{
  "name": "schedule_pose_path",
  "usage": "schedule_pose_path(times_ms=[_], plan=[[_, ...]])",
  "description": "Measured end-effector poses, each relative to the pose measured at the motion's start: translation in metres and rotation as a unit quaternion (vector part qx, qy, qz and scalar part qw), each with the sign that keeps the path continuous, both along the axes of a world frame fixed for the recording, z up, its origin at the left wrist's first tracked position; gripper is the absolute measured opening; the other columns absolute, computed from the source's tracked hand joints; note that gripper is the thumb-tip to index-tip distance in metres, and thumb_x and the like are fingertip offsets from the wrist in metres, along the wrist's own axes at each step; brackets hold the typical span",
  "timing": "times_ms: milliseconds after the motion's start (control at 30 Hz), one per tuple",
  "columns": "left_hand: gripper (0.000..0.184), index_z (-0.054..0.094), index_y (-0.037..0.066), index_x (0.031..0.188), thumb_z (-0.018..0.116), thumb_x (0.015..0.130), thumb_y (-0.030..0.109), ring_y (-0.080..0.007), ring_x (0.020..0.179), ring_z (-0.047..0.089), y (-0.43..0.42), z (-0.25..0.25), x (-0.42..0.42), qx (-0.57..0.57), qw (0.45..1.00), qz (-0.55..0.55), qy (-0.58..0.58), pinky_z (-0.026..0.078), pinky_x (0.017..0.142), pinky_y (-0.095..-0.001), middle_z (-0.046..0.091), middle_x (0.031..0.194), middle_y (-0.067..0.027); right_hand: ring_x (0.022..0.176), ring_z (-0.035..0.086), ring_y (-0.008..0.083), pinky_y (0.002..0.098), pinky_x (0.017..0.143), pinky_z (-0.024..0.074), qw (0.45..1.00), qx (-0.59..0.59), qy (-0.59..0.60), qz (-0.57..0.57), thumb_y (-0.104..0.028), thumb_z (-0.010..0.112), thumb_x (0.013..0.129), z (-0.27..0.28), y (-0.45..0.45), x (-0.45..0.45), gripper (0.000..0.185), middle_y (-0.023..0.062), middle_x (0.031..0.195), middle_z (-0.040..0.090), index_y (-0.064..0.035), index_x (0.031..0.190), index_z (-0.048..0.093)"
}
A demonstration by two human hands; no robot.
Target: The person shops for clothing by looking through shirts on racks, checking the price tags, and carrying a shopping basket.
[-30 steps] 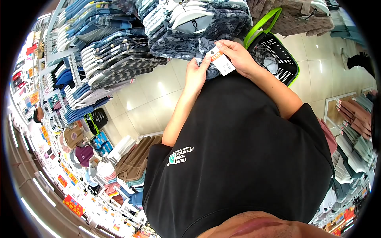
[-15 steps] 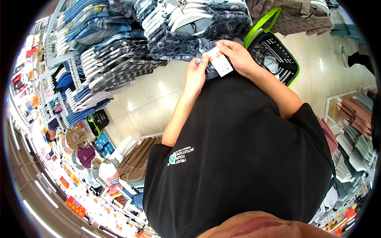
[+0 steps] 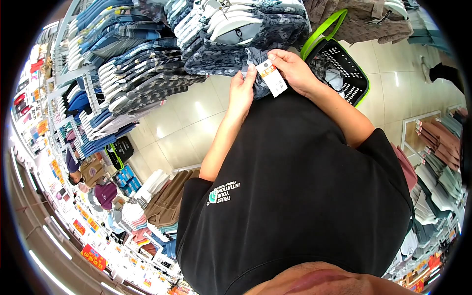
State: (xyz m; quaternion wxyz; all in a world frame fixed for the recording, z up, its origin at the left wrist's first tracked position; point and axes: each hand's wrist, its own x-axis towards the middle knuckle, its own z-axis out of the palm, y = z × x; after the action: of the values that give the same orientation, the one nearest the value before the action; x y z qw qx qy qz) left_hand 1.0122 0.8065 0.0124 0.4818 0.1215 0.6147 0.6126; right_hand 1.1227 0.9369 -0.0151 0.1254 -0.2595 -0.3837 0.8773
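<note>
A white price tag (image 3: 273, 82) with an orange band and small print faces up between my hands. My right hand (image 3: 295, 73) is closed at its upper right edge, with the thumb near the corner and the other fingers hidden behind. On the other side, my left hand (image 3: 241, 92) pinches a grey-blue patterned garment (image 3: 255, 58) by the tag, its thumb lying close to the tag's left edge. The garment hangs at the front of a rack of similar patterned clothes (image 3: 216, 56) on white hangers. Part of it is hidden behind the tag and hands.
A black shopping basket (image 3: 351, 73) with a raised green handle stands right of my hands, clothing inside. Racks of blue clothes (image 3: 110, 34) and brown garments (image 3: 361, 24) flank me. Another person (image 3: 73, 167) is far left; someone's dark leg (image 3: 445, 74) shows at right.
The price tag has tilted slightly and its punched hole now shows. My left thumb has slid a little left, off the tag's edge. The person at far left has shifted.
</note>
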Motion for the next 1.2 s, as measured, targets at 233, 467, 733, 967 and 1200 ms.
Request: schedule_pose_path(times_ms=[233,467,733,967,1200], plan=[[0.022,0.061,-0.001,0.105,0.054,0.099,0.019,-0.0081,0.086,0.060,-0.004,-0.007,-0.003,0.017,0.998,0.056,0.003,0.048,0.078,-0.0244,0.067,0.098,-0.0042,0.077,0.060,0.0070,0.0239,0.070,0.0503,1.000,-0.002,0.025,0.003,-0.023,0.050,0.101,0.011,-0.007,0.005,0.020,-0.0011,0.084,0.061,-0.0058,0.097,0.060],[0.017,0.062,-0.001,0.109,0.056,0.095,0.005,-0.0116,0.090,0.062,-0.024,-0.016,-0.017,0.028,0.991,0.130,0.003,0.047,0.083,-0.0259,0.068,0.102,-0.0052,0.076,0.060,0.0065,0.0231,0.070,0.0495,1.000,-0.007,-0.007,-0.009,-0.022,0.050,0.100,0.004,-0.012,0.007,0.020,-0.0007,0.084,0.061,-0.0051,0.097,0.060],[0.025,0.065,-0.005,0.105,0.063,0.094,0.018,-0.0115,0.089,0.061,-0.069,-0.024,-0.046,-0.001,0.983,0.181,0.041,0.046,0.083,-0.0253,0.068,0.100,-0.0067,0.070,0.054,0.0038,0.0202,0.063,0.0425,0.980,0.032,-0.033,-0.196,-0.020,0.052,0.099,-0.021,-0.007,-0.006,0.017,-0.0042,0.079,0.059,-0.0061,0.093,0.061],[0.029,0.069,-0.004,0.093,0.061,0.096,0.024,-0.0078,0.076,0.058,-0.103,-0.054,-0.090,-0.035,0.985,0.146,0.085,0.047,0.069,-0.0235,0.068,0.086,-0.0032,0.077,0.056,0.0038,0.0200,0.071,0.0445,0.979,0.056,-0.039,-0.189,-0.019,0.050,0.101,-0.030,-0.032,-0.031,0.019,-0.0046,0.086,0.061,-0.0046,0.098,0.061],[0.026,0.068,0.000,0.100,0.066,0.085,0.021,-0.0277,0.078,0.068,-0.142,-0.136,-0.134,-0.128,0.950,-0.046,0.282,0.050,0.071,-0.0344,0.069,0.084,-0.0185,0.080,0.058,0.0063,0.0212,0.074,0.0461,0.975,0.097,-0.130,-0.152,-0.020,0.051,0.101,-0.086,-0.048,-0.025,0.022,-0.0012,0.090,0.064,-0.0032,0.102,0.063]])
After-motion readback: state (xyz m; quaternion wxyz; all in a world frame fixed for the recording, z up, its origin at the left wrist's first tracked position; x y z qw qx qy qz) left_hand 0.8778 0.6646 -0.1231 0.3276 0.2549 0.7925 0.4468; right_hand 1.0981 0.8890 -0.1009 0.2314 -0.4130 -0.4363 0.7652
